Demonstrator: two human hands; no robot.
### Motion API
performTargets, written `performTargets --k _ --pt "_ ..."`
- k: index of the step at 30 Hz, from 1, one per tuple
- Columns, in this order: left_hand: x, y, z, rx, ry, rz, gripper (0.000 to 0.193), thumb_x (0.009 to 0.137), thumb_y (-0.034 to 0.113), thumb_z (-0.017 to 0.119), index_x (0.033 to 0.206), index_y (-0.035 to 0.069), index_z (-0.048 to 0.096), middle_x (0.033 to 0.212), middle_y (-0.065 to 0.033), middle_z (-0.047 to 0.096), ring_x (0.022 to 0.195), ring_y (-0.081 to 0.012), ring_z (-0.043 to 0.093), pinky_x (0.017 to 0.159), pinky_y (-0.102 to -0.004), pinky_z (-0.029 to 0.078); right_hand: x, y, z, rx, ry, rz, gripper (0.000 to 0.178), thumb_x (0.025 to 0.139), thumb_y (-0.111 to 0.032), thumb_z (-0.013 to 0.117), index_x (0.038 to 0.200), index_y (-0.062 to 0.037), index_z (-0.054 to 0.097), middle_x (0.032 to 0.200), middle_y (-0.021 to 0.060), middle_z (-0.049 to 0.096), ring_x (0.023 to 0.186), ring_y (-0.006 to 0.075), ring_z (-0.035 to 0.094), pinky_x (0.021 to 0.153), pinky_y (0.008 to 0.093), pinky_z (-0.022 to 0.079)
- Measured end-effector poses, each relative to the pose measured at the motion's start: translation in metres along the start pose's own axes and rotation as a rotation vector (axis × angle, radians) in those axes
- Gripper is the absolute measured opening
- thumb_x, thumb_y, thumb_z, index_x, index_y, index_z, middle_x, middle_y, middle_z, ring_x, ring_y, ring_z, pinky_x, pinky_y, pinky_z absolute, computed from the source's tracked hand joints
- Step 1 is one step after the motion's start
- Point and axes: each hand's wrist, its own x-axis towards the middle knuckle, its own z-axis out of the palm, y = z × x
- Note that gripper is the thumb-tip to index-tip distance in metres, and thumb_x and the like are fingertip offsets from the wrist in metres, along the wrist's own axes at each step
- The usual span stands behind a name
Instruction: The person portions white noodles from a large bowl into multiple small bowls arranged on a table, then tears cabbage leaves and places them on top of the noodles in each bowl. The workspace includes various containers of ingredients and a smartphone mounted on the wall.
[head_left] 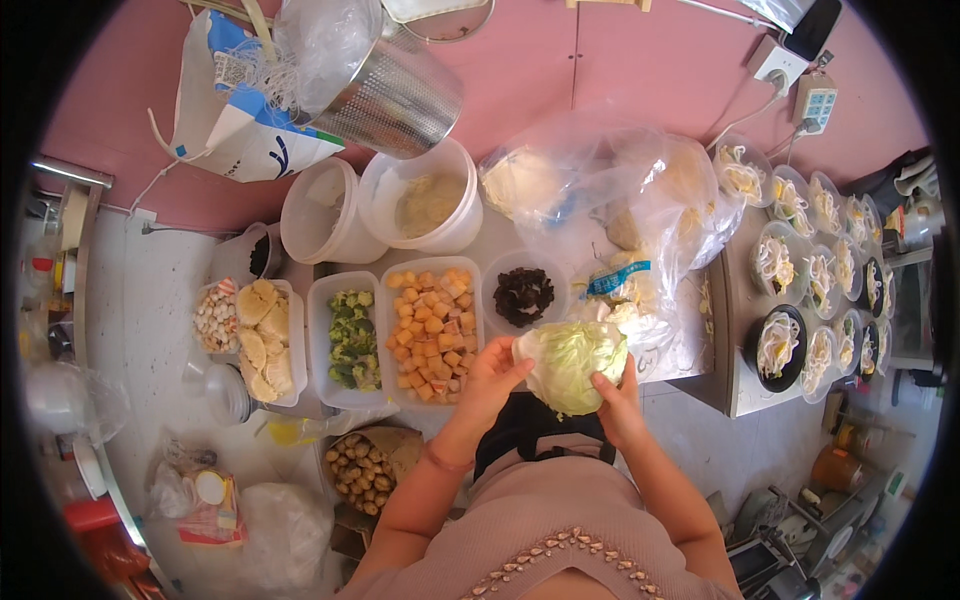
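Note:
A pale green head of cabbage (572,368) is held up in front of my body, over the near edge of the table. My left hand (492,378) grips its left side, fingers pressed along the leaves. On its right side my right hand (622,402) holds it, thumb on the front. Just beyond the cabbage sits a round clear bowl of dark wood ear fungus (523,296). Left of that stands a clear tub of orange-coated cubes (434,330), close to my left hand. White leafy pieces (640,322) lie in an open plastic bag to the right.
Further left are a tub of broccoli (353,345) and a container of pale spongy pieces (266,340). Two white buckets (330,212) stand at the back. Several noodle-filled bowls (777,345) cover the right counter. Below the table is a sack of potatoes (362,474).

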Motion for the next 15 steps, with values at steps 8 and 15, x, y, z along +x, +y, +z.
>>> performTargets --k 8,15 --pt "0.028 -0.014 0.044 -0.009 -0.088 0.019 0.014 0.094 0.01 0.062 0.107 0.005 0.056 0.099 -0.0009 0.061 0.093 -0.0089 0.059 0.084 -0.0255 0.049 0.014 -0.046 -0.032 -0.169 0.061 -0.251 0.074 0.084 -0.012 0.073 0.143 -0.0057 0.029 0.133 0.0127 0.047 0.123 0.0245 0.048 0.104 0.0384 0.041" --pt "0.133 -0.001 0.081 -0.049 -0.121 0.107 0.016 0.094 0.005 0.059 0.109 0.002 0.053 0.103 -0.0056 0.062 0.095 -0.0152 0.063 0.082 -0.0312 0.055 0.112 -0.106 -0.063 -0.309 0.206 -0.128 0.064 0.088 -0.024 0.07 0.138 -0.0068 0.033 0.127 0.014 0.051 0.113 0.0257 0.056 0.081 0.0402 0.055"
